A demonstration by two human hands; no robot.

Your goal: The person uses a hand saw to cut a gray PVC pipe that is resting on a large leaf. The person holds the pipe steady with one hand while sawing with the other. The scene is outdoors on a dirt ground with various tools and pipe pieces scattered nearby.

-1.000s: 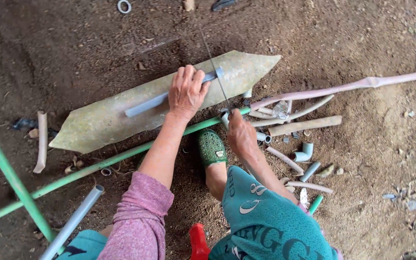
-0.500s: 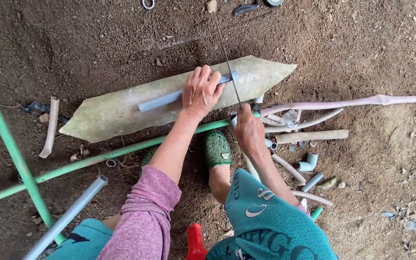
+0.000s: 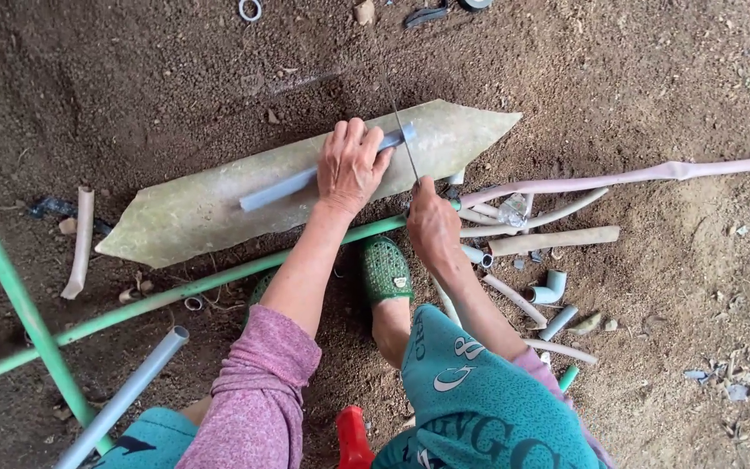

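Observation:
My left hand (image 3: 353, 163) presses a short grey plastic pipe (image 3: 279, 188) flat against a long, pointed, mossy slab (image 3: 201, 204) lying on the dirt. My right hand (image 3: 434, 227) grips the handle end of a thin saw blade (image 3: 401, 126), which crosses the pipe near its right end, just beside my left fingers. A foot in a green perforated shoe (image 3: 385, 269) rests on the ground below the slab, between my two arms.
A long green pipe (image 3: 175, 295) runs diagonally under my arms, and another green pipe (image 3: 10, 287) slants at the left. A grey pipe (image 3: 123, 395) lies at the bottom left. Pipe offcuts, an elbow fitting (image 3: 550, 287) and sticks (image 3: 557, 239) are scattered at the right.
The view has shifted slightly. My right hand has slid along with the saw blade across the pipe's right end; my left hand stays pressed on the pipe.

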